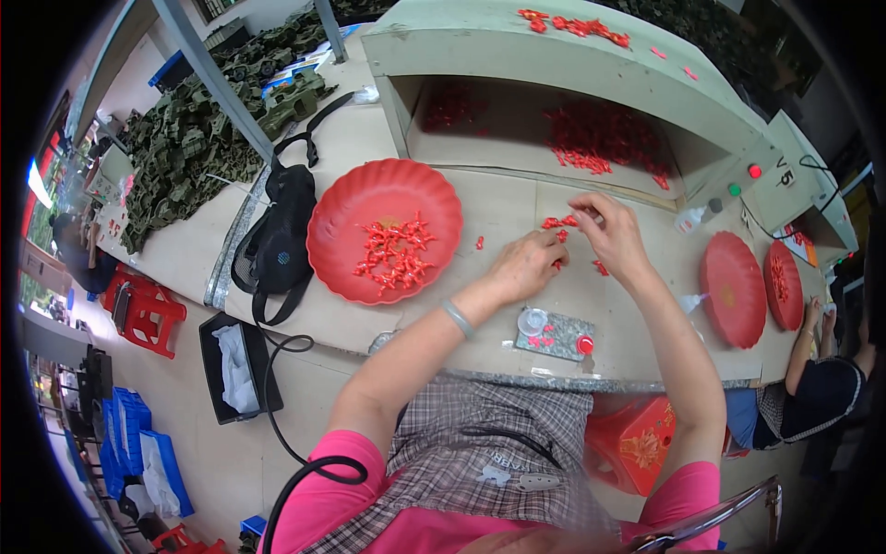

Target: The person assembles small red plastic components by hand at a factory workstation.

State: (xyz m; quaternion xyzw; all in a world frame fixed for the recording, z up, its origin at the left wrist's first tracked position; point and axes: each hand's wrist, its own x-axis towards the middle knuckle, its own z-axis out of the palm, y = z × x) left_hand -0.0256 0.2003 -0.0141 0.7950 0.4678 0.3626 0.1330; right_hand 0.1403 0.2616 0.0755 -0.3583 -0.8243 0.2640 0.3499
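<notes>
Over the worktable, my left hand [528, 266] is closed with its fingertips pinched at a small red plastic piece, only partly showing. My right hand [609, 233] is raised just to the right of it, thumb and fingers drawn together beside small red figure-like pieces [553, 222]; whether one sits between the fingertips is hidden. Another red piece [601, 268] lies below my right wrist. To the left, a scalloped red bowl [334, 198] holds a heap of similar pieces [397, 254]. Nearer me is a grey slab [565, 349] with a clear cup [532, 321], pink bits and a red cap [584, 344].
A pale green shelf unit [554, 60] with red pieces inside stands at the back. A black bag [284, 231] lies left of the bowl. Two red trays [734, 295] and small bottles [690, 219] are at right. A co-worker's arm [805, 346] shows at far right.
</notes>
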